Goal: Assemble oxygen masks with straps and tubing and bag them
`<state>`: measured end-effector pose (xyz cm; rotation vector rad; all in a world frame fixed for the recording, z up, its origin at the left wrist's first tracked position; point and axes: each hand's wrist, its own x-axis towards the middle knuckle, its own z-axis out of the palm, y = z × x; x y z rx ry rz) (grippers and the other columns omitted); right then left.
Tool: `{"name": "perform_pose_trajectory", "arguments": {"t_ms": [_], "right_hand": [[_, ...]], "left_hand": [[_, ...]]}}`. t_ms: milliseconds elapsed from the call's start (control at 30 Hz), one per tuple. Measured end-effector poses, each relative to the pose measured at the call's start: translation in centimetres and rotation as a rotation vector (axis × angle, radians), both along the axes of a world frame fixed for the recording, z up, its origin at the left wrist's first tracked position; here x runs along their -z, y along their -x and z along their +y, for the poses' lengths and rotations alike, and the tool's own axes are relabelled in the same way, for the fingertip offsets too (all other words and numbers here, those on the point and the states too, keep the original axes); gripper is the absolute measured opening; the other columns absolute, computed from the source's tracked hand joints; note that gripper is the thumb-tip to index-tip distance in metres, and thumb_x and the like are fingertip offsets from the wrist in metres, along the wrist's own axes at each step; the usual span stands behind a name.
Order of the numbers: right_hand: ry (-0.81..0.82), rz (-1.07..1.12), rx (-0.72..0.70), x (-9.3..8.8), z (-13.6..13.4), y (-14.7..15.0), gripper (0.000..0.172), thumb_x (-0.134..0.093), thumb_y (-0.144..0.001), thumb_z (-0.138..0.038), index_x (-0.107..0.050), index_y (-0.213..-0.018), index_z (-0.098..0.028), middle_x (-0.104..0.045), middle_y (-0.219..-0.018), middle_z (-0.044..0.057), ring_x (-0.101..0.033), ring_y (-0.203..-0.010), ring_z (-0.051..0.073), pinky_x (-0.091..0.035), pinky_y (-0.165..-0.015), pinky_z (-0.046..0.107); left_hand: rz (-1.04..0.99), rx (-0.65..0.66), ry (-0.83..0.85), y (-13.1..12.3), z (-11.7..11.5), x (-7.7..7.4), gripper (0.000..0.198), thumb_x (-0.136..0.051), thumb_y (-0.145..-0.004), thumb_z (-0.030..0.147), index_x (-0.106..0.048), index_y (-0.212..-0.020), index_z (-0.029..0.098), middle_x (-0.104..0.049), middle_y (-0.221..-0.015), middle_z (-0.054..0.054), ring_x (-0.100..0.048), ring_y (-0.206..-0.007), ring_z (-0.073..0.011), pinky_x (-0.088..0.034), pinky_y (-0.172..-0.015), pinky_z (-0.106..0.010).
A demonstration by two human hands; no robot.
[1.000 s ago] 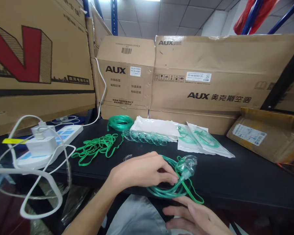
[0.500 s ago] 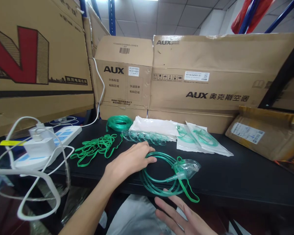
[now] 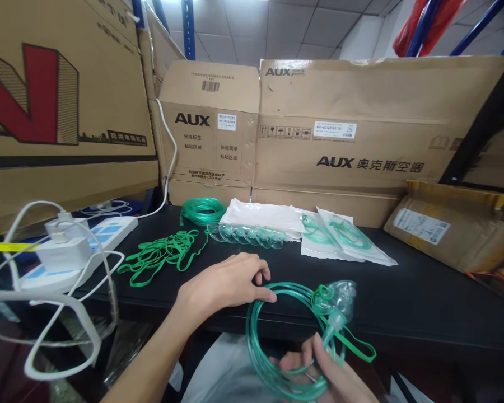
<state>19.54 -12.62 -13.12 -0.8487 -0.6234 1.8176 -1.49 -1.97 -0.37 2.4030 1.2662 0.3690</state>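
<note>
A coil of green oxygen tubing (image 3: 255, 346) hangs partly over the table's front edge. Attached to it is a clear oxygen mask (image 3: 342, 296) with a green elastic strap (image 3: 359, 348), at the coil's right side. My left hand (image 3: 227, 282) has its thumb and curled fingers around the coil's upper left. Below, my right hand (image 3: 334, 372) grips the lower right of the coil, its fingers reaching under and through the loops. Part of the right fingers is hidden by the tubing.
Behind lie a green tubing coil (image 3: 202, 211), tangled green straps (image 3: 162, 254), a row of clear masks (image 3: 247, 236), white packaging (image 3: 264, 215) and bagged mask sets (image 3: 348, 235). A power strip (image 3: 113, 232) with cables stands left. Cardboard boxes (image 3: 340, 140) wall the back; a taped carton (image 3: 428, 224) is right.
My right hand has come up from below and taken hold of the coil. The coil and mask have moved toward me and right, and the mask has turned more upright.
</note>
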Motion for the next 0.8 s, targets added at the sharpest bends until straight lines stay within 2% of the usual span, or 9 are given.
{"name": "perform_pose_trajectory", "arguments": {"t_ms": [133,233,333,433,533,600,667,733,800], "right_hand": [[-0.062,-0.071,0.039,-1.1,-0.2,-0.1,0.05,-0.082,-0.075,-0.065,-0.061,-0.068,-0.02,-0.075,-0.069,0.009,-0.073,-0.098,0.034,-0.046,-0.098,0.046],[-0.088,-0.116,0.026,-2.9,-0.2,-0.2,0.048,-0.079,-0.079,-0.064,-0.063,-0.072,-0.019,-0.073,-0.065,0.008,-0.073,-0.093,0.031,-0.047,-0.095,0.042],[-0.165,-0.2,0.036,-5.5,0.3,-0.4,0.045,-0.076,-0.083,-0.062,-0.064,-0.078,-0.019,-0.071,-0.06,0.005,-0.073,-0.085,0.027,-0.052,-0.088,0.038],[-0.265,-0.341,0.078,-8.4,1.9,-0.8,0.043,-0.07,-0.089,-0.062,-0.064,-0.089,-0.019,-0.067,-0.058,0.002,-0.071,-0.074,0.024,-0.056,-0.073,0.034],[-0.372,-0.461,0.092,-10.5,4.3,-1.5,0.046,-0.063,-0.092,-0.065,-0.063,-0.098,-0.02,-0.064,-0.064,-0.001,-0.07,-0.074,0.021,-0.06,-0.072,0.034],[-0.419,-0.597,0.121,-11.2,6.0,-2.3,0.049,-0.063,-0.09,-0.069,-0.061,-0.098,-0.021,-0.067,-0.069,0.0,-0.072,-0.074,0.021,-0.062,-0.067,0.033],[-0.406,-0.774,0.137,-11.3,7.6,-3.4,0.051,-0.061,-0.088,-0.072,-0.058,-0.098,-0.022,-0.071,-0.072,0.002,-0.073,-0.067,0.023,-0.061,-0.055,0.032],[-0.393,-0.898,0.108,-11.4,9.0,-4.6,0.05,-0.058,-0.089,-0.073,-0.053,-0.095,-0.024,-0.074,-0.071,0.004,-0.073,-0.059,0.025,-0.058,-0.042,0.031],[-0.451,-0.979,0.112,-11.6,10.1,-6.0,0.047,-0.057,-0.09,-0.072,-0.051,-0.091,-0.024,-0.072,-0.063,0.003,-0.068,-0.045,0.023,-0.052,-0.033,0.029]], "left_hand": [[0.044,0.034,0.056,-0.2,-0.3,-0.4,0.02,-0.075,-0.078,0.045,-0.071,-0.089,0.028,-0.074,-0.093,0.004,-0.066,-0.093,-0.0197,-0.043,-0.066,-0.025],[0.006,0.037,0.086,-0.4,-0.6,-0.5,0.016,-0.071,-0.078,0.038,-0.069,-0.088,0.026,-0.075,-0.087,0.005,-0.065,-0.066,-0.0148,-0.042,-0.055,-0.025],[-0.114,0.06,0.079,-0.8,-0.4,-0.5,0.017,-0.065,-0.085,0.037,-0.07,-0.095,0.025,-0.074,-0.082,0.005,-0.059,-0.047,-0.0115,-0.046,-0.055,-0.026],[-0.239,0.042,-0.026,-1.0,0.3,-0.3,0.023,-0.06,-0.092,0.039,-0.072,-0.107,0.026,-0.074,-0.079,0.004,-0.066,-0.055,-0.0146,-0.05,-0.064,-0.026],[-0.361,-0.024,-0.124,-1.1,1.4,0.2,0.033,-0.059,-0.096,0.043,-0.07,-0.121,0.026,-0.074,-0.08,0.002,-0.071,-0.066,-0.0176,-0.052,-0.076,-0.028],[-0.426,-0.041,-0.122,-1.2,2.0,0.6,0.037,-0.061,-0.096,0.043,-0.068,-0.127,0.025,-0.075,-0.083,0.001,-0.073,-0.07,-0.018,-0.052,-0.084,-0.029],[-0.468,-0.042,-0.076,-1.6,2.4,1.2,0.04,-0.063,-0.095,0.042,-0.065,-0.13,0.024,-0.075,-0.091,0.0,-0.075,-0.074,-0.0179,-0.052,-0.087,-0.029],[-0.5,-0.03,-0.012,-2.2,2.4,1.7,0.043,-0.065,-0.094,0.042,-0.062,-0.132,0.022,-0.074,-0.101,-0.002,-0.076,-0.076,-0.0171,-0.053,-0.085,-0.028],[-0.514,0.01,0.038,-2.9,2.3,1.9,0.046,-0.065,-0.094,0.046,-0.06,-0.132,0.021,-0.073,-0.107,-0.003,-0.076,-0.074,-0.0162,-0.054,-0.08,-0.027]]}}
